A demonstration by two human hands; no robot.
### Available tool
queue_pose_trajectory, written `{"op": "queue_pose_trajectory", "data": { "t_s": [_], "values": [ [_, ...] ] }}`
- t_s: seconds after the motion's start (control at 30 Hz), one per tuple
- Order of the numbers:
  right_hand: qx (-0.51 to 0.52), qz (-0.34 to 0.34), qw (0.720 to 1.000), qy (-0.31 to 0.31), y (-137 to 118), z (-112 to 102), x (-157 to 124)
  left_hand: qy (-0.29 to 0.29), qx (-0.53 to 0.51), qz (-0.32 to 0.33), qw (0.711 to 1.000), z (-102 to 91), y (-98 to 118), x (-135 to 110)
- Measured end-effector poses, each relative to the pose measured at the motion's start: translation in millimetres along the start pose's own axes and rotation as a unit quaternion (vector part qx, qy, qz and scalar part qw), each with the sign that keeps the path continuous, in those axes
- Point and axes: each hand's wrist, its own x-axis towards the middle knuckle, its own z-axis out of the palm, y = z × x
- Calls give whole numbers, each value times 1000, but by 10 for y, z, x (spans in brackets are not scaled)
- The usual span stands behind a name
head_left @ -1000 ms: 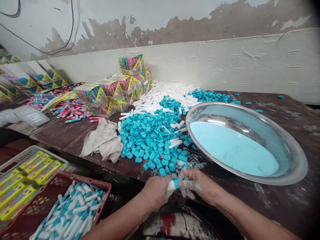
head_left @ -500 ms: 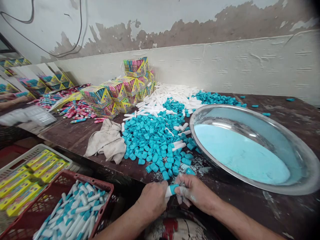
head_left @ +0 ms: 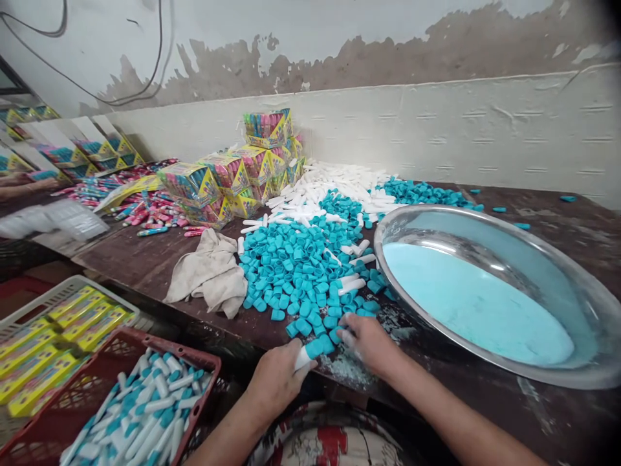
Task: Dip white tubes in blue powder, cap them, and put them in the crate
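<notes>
My left hand [head_left: 279, 375] is closed round a white tube with a teal cap [head_left: 308, 353], held at the table's near edge. My right hand [head_left: 366, 340] has let go of it and rests on the table, its fingertips touching the nearest teal caps [head_left: 295, 272] of a big loose pile. Whether those fingers pinch a cap is hidden. Behind the caps lies a heap of bare white tubes [head_left: 330, 184]. A wide steel basin [head_left: 557, 259] holding pale blue powder [head_left: 475, 304] stands just right of my right hand.
A red crate [head_left: 204, 362] of capped tubes sits low at the left, beside a white crate [head_left: 43, 294] of yellow packs. A crumpled cloth [head_left: 208, 275], stacked colourful boxes [head_left: 228, 175] and pink tubes [head_left: 150, 213] lie further left. A peeling wall [head_left: 436, 129] backs the table.
My hands have parted. The right hand left the capped tube and moved forward to the pile of caps, while the left hand drew back a little to the left with the tube.
</notes>
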Motion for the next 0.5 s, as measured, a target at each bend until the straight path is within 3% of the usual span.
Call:
{"op": "queue_pose_trajectory", "data": {
  "t_s": [0.03,0.1,0.17,0.5],
  "values": [
    [96,6,995,-18,34,-27,-16,-2,2,6,1000,9,16,2],
    [281,21,957,-64,77,-87,-70,-5,7,21,1000,19,42,11],
    [363,29,926,-101,75,-129,-141,-12,9,38,999,22,67,20],
    [400,65,900,-160,-91,-28,-275,-44,44,82,995,85,192,35]
  ]
}}
